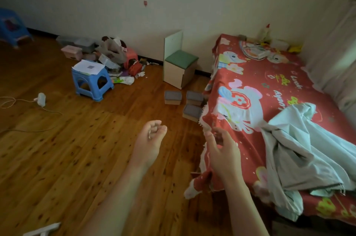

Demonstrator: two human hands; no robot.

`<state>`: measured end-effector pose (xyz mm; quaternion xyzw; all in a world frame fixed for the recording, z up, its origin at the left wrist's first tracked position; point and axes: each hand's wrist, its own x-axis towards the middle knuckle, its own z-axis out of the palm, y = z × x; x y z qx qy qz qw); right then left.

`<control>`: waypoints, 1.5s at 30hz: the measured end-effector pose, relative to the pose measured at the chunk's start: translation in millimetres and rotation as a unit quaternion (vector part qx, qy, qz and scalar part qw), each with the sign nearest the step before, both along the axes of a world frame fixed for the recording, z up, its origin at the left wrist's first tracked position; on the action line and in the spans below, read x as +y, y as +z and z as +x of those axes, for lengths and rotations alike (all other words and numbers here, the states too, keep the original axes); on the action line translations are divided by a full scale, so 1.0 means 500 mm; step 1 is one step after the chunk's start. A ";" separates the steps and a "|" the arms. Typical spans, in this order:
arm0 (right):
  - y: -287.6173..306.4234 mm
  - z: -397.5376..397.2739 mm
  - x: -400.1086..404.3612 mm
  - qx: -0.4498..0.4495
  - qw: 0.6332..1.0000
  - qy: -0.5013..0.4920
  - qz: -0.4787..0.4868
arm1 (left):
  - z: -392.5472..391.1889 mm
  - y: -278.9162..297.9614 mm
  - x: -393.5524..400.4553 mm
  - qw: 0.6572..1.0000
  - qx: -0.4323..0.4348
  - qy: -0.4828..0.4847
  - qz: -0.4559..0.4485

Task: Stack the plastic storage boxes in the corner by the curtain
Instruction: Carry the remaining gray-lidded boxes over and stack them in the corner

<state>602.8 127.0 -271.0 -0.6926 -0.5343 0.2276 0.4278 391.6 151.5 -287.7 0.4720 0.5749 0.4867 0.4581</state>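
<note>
Three small storage boxes with grey lids stand on the wooden floor beside the bed: one (172, 97) on the left, one (194, 98) to its right, and one (191, 112) nearer to me, partly under the bedspread's edge. My left hand (149, 140) hangs above the floor with loosely curled fingers, holding nothing. My right hand (223, 149) is raised beside the bed's corner, fingers relaxed and empty, in front of the red cloth. The curtain (335, 58) hangs at the far right behind the bed.
A bed with a red cartoon bedspread (256, 89) and a pale sheet (300, 139) fills the right. A small white chair with a green seat (178, 62) stands by the wall. A blue stool (92, 81), a clutter pile (113, 56) and a charger with its cable (41, 99) lie at the left.
</note>
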 end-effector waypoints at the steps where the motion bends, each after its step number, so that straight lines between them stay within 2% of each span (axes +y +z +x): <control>1: -0.004 -0.010 0.015 0.001 1.000 0.000 -0.002 | -0.009 -0.003 0.015 1.000 -0.001 -0.001 -0.002; 12: -0.055 -0.040 0.204 0.003 1.000 -0.005 -0.018 | -0.040 -0.039 0.195 0.999 0.004 -0.024 -0.031; 20: -0.097 0.007 0.435 0.045 0.999 -0.008 -0.029 | -0.014 -0.056 0.424 0.998 0.018 -0.039 -0.041; 27: -0.086 0.064 0.615 0.068 0.997 -0.003 -0.032 | 0.032 -0.045 0.599 0.998 0.024 -0.050 -0.033; 36: -0.097 0.098 0.750 0.042 0.998 -0.020 -0.051 | 0.066 -0.070 0.752 0.997 0.006 -0.066 -0.043; 45: -0.129 0.091 0.956 0.026 0.994 -0.068 -0.081 | 0.056 -0.125 1.005 0.991 0.000 -0.116 -0.072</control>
